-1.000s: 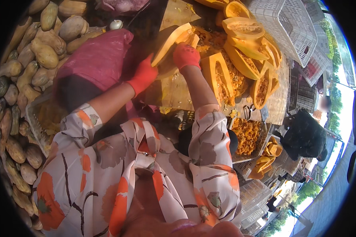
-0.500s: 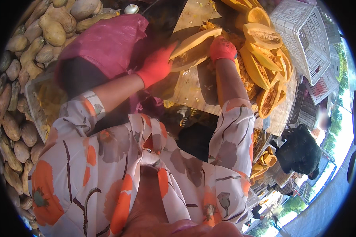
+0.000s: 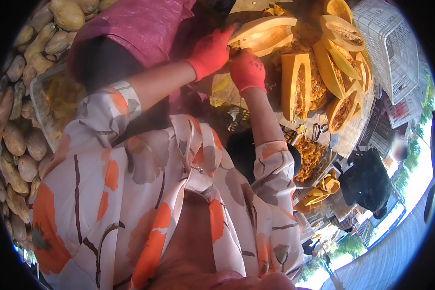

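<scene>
A halved squash with a hollow, pale orange inside lies tilted over the board, cut side toward me. My left hand, in a red glove, grips its left end. Close beside that end, at the squash's near edge, my right hand is closed in a fist, also red-gloved, with dark smudges on its back. What the right fingers hold, if anything, is hidden. Just right of this hand another squash half lies with seeds and stringy pulp showing.
More squash halves are heaped to the right on the wooden board. Beyond stands a white plastic crate. Whole squashes cover the left side, near a clear tub and pink sacking. A basket of pulp sits lower right.
My right hand has drawn back from the squash half's far right end to its near left end, close to my left hand. The half has turned to show more of its inside.
</scene>
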Tool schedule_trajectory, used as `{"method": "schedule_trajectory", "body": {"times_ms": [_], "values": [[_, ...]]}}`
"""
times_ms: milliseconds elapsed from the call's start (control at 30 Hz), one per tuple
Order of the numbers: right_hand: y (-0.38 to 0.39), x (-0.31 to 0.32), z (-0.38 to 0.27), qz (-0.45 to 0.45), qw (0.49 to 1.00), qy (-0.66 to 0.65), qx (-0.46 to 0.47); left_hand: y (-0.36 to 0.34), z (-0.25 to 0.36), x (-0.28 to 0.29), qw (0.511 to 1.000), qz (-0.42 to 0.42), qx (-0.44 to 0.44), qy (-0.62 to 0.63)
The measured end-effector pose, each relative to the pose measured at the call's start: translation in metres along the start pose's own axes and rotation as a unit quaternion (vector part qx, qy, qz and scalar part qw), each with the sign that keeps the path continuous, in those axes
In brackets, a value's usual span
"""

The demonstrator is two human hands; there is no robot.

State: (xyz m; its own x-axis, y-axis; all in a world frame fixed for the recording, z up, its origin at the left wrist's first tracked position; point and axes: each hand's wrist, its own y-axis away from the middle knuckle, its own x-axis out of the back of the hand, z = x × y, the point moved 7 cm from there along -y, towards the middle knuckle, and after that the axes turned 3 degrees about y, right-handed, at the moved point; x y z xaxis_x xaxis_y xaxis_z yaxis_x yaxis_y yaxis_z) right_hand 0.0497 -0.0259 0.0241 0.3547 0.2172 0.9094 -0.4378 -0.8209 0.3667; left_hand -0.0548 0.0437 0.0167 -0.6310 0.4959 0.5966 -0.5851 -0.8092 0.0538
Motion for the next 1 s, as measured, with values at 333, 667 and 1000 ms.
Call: {"method": "schedule_trajectory", "body": {"times_ms": [333,667,1000], "values": [[-0.069,0.065,0.07,-0.007,0.991,0.103,-0.087,-0.003,0.015,0.0,0.998,-0.043,-0.027,-0.033],[-0.032,0.034,0.006,-0.022,0.999,0.036,-0.014,0.001,-0.022,-0.015,0.977,-0.028,0.116,0.179],[-0.135,0.078,0.074,-0.02,0.985,-0.103,-0.136,0.008,-0.017,-0.021,0.928,-0.067,0.227,0.288]]}}
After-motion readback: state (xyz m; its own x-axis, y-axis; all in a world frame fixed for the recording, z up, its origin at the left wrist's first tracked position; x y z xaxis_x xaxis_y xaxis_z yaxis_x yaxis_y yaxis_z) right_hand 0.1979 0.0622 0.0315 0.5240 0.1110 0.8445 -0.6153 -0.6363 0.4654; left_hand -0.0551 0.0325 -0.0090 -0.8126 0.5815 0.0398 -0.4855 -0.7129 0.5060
